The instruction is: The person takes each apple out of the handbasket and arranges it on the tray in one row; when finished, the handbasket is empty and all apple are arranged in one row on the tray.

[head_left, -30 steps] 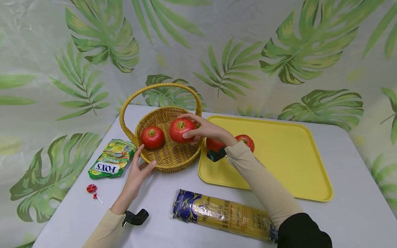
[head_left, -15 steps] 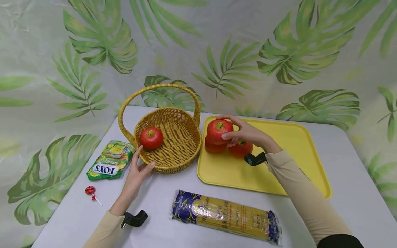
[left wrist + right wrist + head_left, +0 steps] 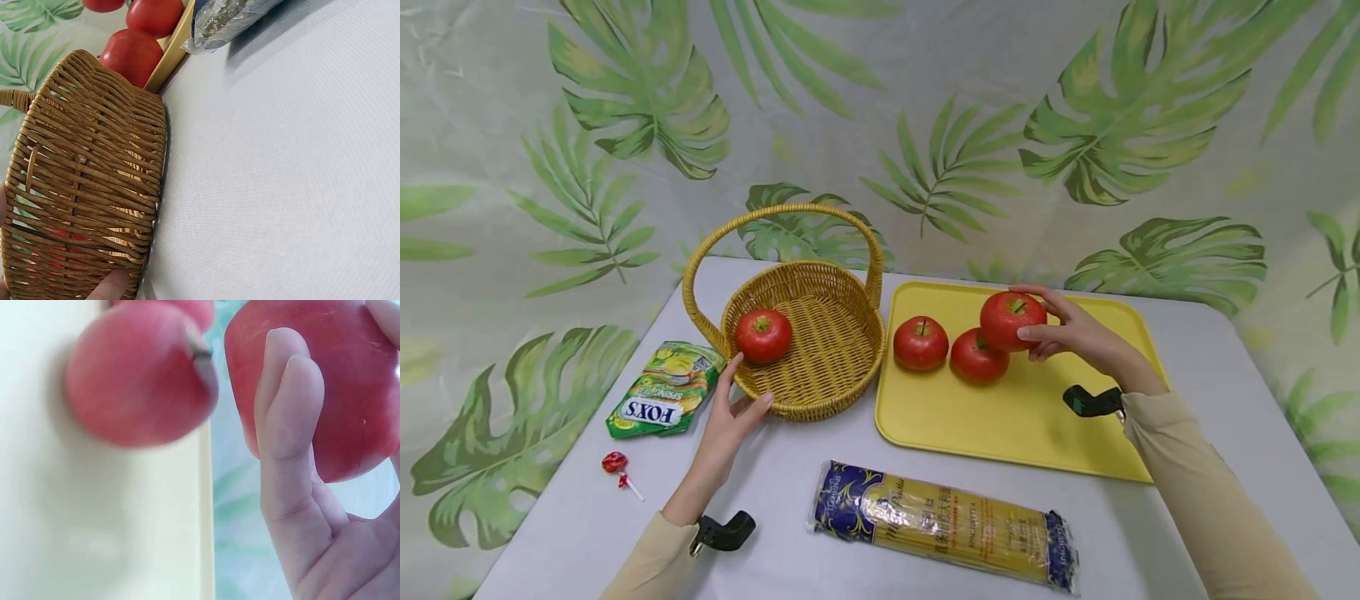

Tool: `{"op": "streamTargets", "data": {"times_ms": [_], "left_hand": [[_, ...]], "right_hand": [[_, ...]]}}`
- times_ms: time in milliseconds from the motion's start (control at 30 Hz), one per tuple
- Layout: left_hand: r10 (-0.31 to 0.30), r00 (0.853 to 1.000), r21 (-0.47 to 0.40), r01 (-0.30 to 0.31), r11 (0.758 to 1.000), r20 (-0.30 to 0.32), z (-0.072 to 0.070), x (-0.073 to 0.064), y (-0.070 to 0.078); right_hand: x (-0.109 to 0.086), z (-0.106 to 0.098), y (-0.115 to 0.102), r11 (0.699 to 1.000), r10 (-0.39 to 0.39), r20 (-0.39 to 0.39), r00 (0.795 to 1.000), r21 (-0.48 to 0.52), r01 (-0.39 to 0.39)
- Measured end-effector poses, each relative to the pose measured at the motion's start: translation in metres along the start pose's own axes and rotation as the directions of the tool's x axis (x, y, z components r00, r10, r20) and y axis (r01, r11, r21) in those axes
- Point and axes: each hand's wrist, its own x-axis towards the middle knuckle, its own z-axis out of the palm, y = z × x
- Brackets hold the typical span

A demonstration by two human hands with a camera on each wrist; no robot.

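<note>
A red apple is in my right hand, fingers and thumb gripping its sides above the yellow tray. In the right wrist view the held apple fills the upper right, beside another apple. Two apples rest on the tray: one at its left, one just below the held one. My left hand touches the near left side of the wicker basket, thumb and forefinger spread. Inside the basket is one apple. In the left wrist view a fingertip touches the woven wall.
A pack of spaghetti lies in front of the tray. To the basket's left are a green FOX'S candy bag and a red lollipop. The basket's tall handle arches over it. A leaf-patterned cloth hangs behind.
My right hand has carried the apple rightward, out from over the basket, across to above the middle of the tray. The left hand has stayed at the basket.
</note>
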Motion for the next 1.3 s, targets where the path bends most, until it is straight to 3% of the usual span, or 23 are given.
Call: {"op": "streamTargets", "data": {"times_ms": [267, 600, 933, 1300], "left_hand": [[0.006, 1.000, -0.011, -0.006, 1.000, 0.004, 0.001, -0.001, 0.001], [0.000, 1.000, -0.023, 0.000, 1.000, 0.001, 0.001, -0.001, 0.000], [0.007, 1.000, -0.015, -0.007, 1.000, -0.001, 0.001, -0.001, 0.000], [0.007, 1.000, -0.017, -0.007, 1.000, -0.004, 0.001, -0.001, 0.000]], "right_hand": [[-0.022, -0.018, 0.020, 1.000, 0.013, -0.053, 0.999, -0.005, -0.014], [-0.040, -0.024, 0.051, 0.997, 0.078, -0.098, 0.992, -0.020, -0.081], [-0.042, -0.020, 0.080, 0.996, 0.087, -0.050, 0.995, 0.009, -0.087], [-0.042, -0.013, 0.075, 0.993, 0.115, 0.007, 0.993, 0.014, -0.115]]}}
